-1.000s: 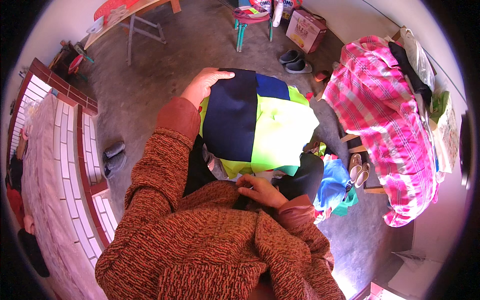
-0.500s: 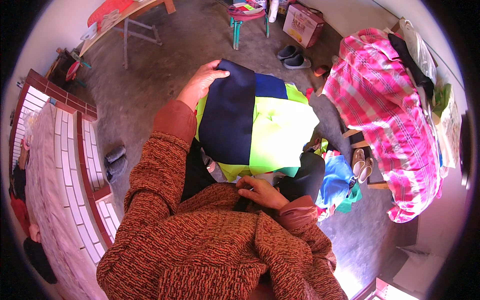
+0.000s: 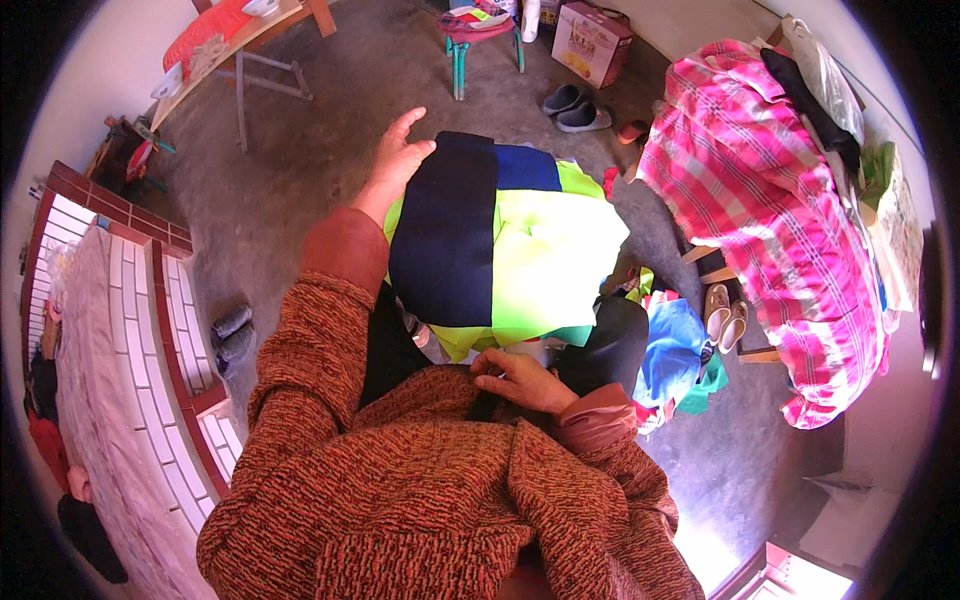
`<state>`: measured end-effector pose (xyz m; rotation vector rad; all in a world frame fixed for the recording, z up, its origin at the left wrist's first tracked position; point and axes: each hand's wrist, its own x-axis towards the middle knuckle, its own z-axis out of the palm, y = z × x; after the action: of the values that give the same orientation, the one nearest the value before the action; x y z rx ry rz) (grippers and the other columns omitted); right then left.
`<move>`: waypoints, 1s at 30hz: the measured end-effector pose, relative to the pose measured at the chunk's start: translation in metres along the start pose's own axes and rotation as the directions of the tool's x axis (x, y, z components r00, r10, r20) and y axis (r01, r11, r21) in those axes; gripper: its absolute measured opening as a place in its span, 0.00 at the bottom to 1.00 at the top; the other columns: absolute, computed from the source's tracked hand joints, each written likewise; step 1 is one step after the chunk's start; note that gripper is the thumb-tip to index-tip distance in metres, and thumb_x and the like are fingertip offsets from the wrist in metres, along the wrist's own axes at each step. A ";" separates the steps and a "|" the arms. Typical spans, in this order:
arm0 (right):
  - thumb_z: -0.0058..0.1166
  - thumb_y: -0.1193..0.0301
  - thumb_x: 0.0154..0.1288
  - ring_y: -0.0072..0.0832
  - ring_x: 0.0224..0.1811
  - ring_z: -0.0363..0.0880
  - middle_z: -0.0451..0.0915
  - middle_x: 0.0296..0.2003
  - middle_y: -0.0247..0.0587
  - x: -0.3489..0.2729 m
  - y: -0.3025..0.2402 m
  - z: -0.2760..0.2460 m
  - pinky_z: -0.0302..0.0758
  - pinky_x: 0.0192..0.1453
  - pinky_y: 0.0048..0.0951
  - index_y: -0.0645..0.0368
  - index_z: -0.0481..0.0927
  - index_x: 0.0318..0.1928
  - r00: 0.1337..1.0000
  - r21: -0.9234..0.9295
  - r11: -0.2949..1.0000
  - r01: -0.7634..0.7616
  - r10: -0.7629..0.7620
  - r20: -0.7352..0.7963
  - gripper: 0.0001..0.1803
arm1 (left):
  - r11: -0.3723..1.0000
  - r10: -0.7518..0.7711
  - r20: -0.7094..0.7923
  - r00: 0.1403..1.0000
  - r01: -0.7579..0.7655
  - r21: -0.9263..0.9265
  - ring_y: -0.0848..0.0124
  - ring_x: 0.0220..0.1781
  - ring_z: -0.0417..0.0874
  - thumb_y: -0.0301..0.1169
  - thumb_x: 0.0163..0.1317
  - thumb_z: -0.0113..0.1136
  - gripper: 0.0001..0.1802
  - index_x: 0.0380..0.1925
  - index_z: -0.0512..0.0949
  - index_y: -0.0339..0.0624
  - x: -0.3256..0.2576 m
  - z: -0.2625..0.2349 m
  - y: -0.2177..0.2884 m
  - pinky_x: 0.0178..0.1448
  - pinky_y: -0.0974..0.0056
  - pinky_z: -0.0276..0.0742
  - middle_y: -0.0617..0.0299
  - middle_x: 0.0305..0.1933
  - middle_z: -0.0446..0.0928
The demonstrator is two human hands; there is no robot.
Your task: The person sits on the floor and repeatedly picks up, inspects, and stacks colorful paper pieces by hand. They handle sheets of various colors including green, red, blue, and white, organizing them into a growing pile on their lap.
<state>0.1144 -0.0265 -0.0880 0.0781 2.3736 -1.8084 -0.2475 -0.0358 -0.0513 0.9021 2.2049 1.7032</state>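
A pile of cloth pieces lies over my lap. On top are a navy cloth piece (image 3: pixel 440 230), a bright yellow-green cloth piece (image 3: pixel 550 260) and a blue cloth piece (image 3: pixel 527 168). At the navy piece's upper left edge is my left hand (image 3: pixel 397 160), its index finger stretched out and its thumb apart near the cloth; nothing is gripped in it. My right hand (image 3: pixel 522 383) rests close to my waist, below the pile. Its fingers are curled in toward the thumb, and what they hold, if anything, is hidden.
Blue, green and red cloths (image 3: pixel 672 350) are heaped beside my right leg, near pale shoes (image 3: pixel 725 320). A pink plaid cloth (image 3: pixel 760 200) covers furniture at the right. Ahead stand a green-legged stool (image 3: pixel 470 50) and a box (image 3: pixel 592 45). Dark slippers (image 3: pixel 233 332) lie left.
My left hand has let go of the navy cloth's upper edge and straightened its index finger. The cloth's top edge has dropped slightly. My right hand has stayed by my waist.
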 end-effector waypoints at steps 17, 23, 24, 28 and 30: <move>0.53 0.67 0.65 0.29 0.42 0.77 0.78 0.37 0.42 -0.006 0.006 -0.004 0.73 0.47 0.29 0.62 0.73 0.46 0.999 0.045 0.998 -0.033 0.034 -0.025 0.13 | 0.525 0.132 0.567 0.813 -0.543 0.656 0.60 0.71 0.57 0.16 0.47 0.52 0.25 0.44 0.75 0.57 0.018 0.058 0.027 0.66 0.48 0.53 0.59 0.65 0.64; 0.54 0.64 0.62 0.42 0.40 0.78 0.79 0.38 0.49 -0.006 0.011 -0.005 0.73 0.45 0.37 0.61 0.73 0.45 0.979 -0.001 0.988 0.154 -0.153 -0.133 0.15 | 0.383 0.355 0.569 0.742 -0.671 0.635 0.57 0.65 0.66 0.23 0.41 0.62 0.13 0.29 0.75 0.51 0.021 0.049 0.033 0.60 0.49 0.62 0.58 0.56 0.73; 0.54 0.64 0.62 0.42 0.40 0.78 0.79 0.38 0.49 -0.006 0.011 -0.005 0.73 0.45 0.37 0.61 0.73 0.44 0.980 0.000 0.988 0.153 -0.152 -0.130 0.15 | 0.306 0.355 0.561 0.748 -0.660 0.686 0.58 0.65 0.66 0.25 0.42 0.63 0.13 0.30 0.75 0.51 0.018 0.042 0.035 0.61 0.49 0.61 0.58 0.57 0.72; 0.54 0.64 0.62 0.41 0.40 0.78 0.79 0.37 0.49 -0.010 0.001 -0.012 0.73 0.44 0.37 0.61 0.74 0.44 0.980 0.033 0.991 0.126 -0.119 -0.156 0.15 | 0.036 0.277 0.494 0.824 -0.522 0.852 0.61 0.69 0.59 0.36 0.44 0.67 0.19 0.39 0.76 0.49 0.005 0.038 0.056 0.66 0.47 0.55 0.58 0.64 0.65; 0.54 0.65 0.63 0.39 0.39 0.78 0.79 0.36 0.48 -0.014 -0.002 -0.018 0.73 0.43 0.35 0.60 0.74 0.43 0.969 0.055 0.987 0.151 -0.137 -0.204 0.13 | -0.053 0.252 0.443 0.860 -0.445 0.894 0.62 0.70 0.57 0.41 0.46 0.67 0.25 0.45 0.75 0.48 0.003 0.042 0.061 0.67 0.45 0.53 0.59 0.66 0.63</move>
<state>0.1266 -0.0089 -0.0793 0.1025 2.5088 -2.0397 -0.2077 0.0085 -0.0070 1.9015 3.0363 -0.3980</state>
